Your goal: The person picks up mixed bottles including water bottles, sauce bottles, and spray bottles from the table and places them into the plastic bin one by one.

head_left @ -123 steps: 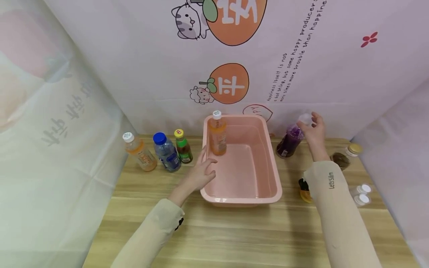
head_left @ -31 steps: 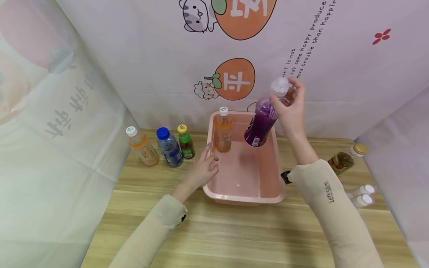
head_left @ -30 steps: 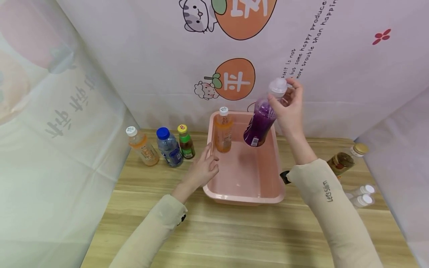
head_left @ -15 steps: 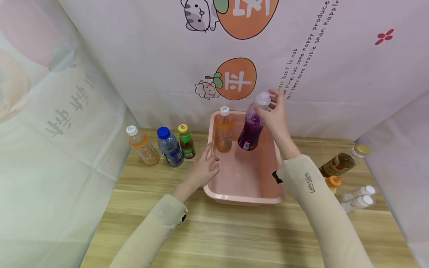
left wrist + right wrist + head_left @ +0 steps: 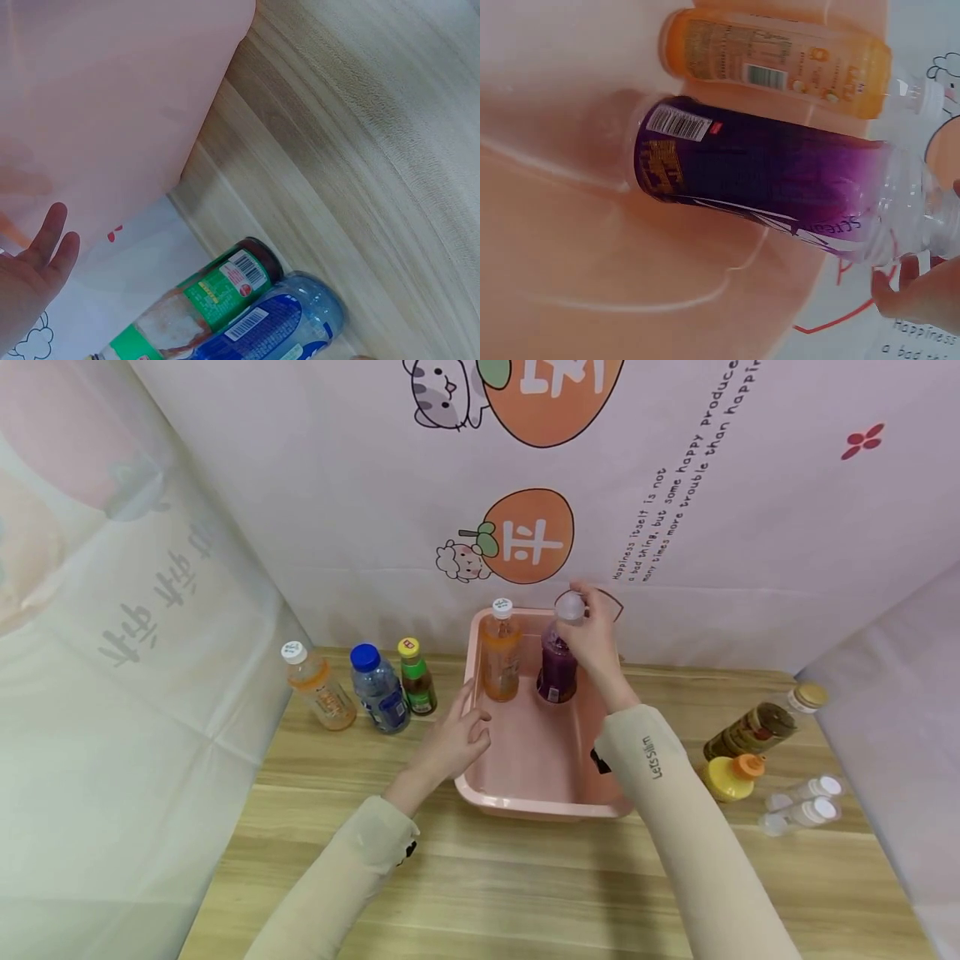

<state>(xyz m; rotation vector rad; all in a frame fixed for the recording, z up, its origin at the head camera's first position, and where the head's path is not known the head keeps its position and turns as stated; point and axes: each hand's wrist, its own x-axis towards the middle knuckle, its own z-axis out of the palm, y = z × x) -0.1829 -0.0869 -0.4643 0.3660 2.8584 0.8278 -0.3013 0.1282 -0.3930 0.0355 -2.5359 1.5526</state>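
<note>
My right hand [image 5: 595, 639] grips the clear neck and cap of a purple drink bottle [image 5: 557, 670], which stands upright inside the pink plastic basin [image 5: 517, 808] near its back wall. In the right wrist view the purple bottle [image 5: 757, 176] shows its barcode and dark label, with fingers at its neck. Beside it in the basin stands an orange drink bottle [image 5: 501, 664] with a white cap. My left hand [image 5: 453, 739] rests at the basin's left rim, fingers loosely extended and holding nothing.
Left of the basin stand another orange bottle [image 5: 321, 693], a blue-capped bottle [image 5: 380, 693] and a yellow-capped sauce bottle [image 5: 416, 681]. On the right are a gold-capped bottle [image 5: 757, 727], a yellow squeeze bottle [image 5: 727, 779] and small white-capped bottles [image 5: 802, 814]. A printed cloth [image 5: 360, 527] hangs behind.
My right hand has carried the purple bottle from the table right of the basin, leftward over the rim, and lowered it inside beside the orange bottle. My left hand has stayed by the rim.
</note>
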